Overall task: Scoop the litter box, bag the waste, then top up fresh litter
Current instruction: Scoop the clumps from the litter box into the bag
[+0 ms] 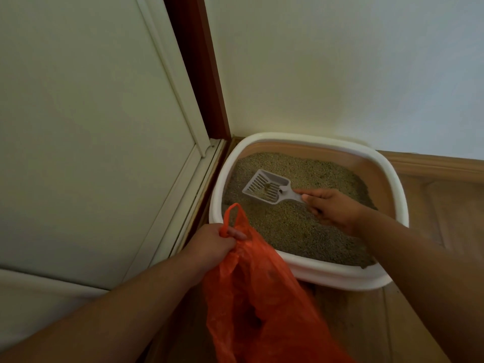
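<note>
Right hand (331, 209) clenched on scoop (267, 187) handle, small clumps aboard, raised over litter box (340, 273); left hand (212, 243) grasping orange bag (262, 297) handle alongside, evidently to receive waste.

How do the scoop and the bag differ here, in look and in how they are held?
The scoop is grey, rigid and slotted; the bag is orange, thin and limp. The right hand holds the scoop over the litter; the left hand grips the bag outside the box. Both look plastic.
</note>
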`<state>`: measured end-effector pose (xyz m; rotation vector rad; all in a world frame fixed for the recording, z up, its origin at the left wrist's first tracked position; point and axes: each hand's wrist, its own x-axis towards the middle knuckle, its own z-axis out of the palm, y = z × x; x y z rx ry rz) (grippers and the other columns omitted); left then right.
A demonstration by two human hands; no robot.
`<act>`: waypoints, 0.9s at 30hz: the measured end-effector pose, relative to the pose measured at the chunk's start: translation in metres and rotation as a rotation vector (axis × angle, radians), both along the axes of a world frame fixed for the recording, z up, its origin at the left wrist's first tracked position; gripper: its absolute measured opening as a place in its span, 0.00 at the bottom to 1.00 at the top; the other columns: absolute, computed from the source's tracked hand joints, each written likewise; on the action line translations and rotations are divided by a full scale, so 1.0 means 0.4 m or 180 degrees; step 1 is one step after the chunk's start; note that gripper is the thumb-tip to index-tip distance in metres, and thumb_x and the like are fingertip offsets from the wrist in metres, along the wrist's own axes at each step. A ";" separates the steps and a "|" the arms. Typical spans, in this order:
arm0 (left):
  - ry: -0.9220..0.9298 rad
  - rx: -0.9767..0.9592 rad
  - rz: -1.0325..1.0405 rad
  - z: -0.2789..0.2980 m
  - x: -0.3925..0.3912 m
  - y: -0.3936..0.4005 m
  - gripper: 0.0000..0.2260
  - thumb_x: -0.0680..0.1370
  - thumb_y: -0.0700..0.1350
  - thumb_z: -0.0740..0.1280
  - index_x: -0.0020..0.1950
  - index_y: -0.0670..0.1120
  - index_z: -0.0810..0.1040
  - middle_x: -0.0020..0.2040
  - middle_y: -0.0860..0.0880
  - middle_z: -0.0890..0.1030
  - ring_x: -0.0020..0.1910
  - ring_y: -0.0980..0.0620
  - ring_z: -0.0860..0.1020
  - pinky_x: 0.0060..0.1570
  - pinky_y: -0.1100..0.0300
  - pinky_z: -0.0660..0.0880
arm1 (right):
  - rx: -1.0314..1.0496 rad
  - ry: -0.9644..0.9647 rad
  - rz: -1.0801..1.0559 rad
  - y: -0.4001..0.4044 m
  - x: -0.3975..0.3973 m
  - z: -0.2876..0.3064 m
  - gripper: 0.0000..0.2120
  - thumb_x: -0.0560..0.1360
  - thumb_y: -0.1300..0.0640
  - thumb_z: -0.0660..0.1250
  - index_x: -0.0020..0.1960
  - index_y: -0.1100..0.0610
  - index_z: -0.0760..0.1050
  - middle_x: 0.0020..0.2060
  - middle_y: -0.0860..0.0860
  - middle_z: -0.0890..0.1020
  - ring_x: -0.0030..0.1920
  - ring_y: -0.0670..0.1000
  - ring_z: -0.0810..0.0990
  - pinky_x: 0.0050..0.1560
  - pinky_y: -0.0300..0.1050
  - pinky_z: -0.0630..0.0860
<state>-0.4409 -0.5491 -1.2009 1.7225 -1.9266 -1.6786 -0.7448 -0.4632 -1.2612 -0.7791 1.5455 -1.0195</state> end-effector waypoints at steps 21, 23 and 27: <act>0.0034 0.0000 -0.0006 -0.006 0.003 -0.002 0.15 0.79 0.37 0.67 0.45 0.54 0.89 0.46 0.52 0.88 0.46 0.52 0.87 0.51 0.56 0.84 | 0.0233 0.1248 0.0202 -0.106 0.210 -0.003 0.15 0.84 0.56 0.61 0.67 0.53 0.79 0.34 0.49 0.77 0.32 0.48 0.70 0.33 0.40 0.68; 0.0014 -0.0042 -0.0008 -0.008 0.002 -0.003 0.15 0.79 0.37 0.67 0.45 0.55 0.89 0.46 0.52 0.88 0.46 0.52 0.87 0.51 0.55 0.84 | 0.0242 0.1116 0.0116 -0.089 0.213 -0.017 0.16 0.84 0.56 0.61 0.70 0.52 0.78 0.35 0.48 0.78 0.33 0.49 0.70 0.35 0.42 0.69; 0.0009 -0.0092 0.0022 -0.010 -0.002 0.001 0.15 0.78 0.37 0.67 0.44 0.54 0.89 0.46 0.51 0.88 0.46 0.51 0.87 0.52 0.55 0.84 | 0.0336 0.1139 0.0133 -0.082 0.218 -0.011 0.16 0.84 0.56 0.61 0.70 0.53 0.78 0.35 0.48 0.77 0.33 0.50 0.70 0.35 0.42 0.68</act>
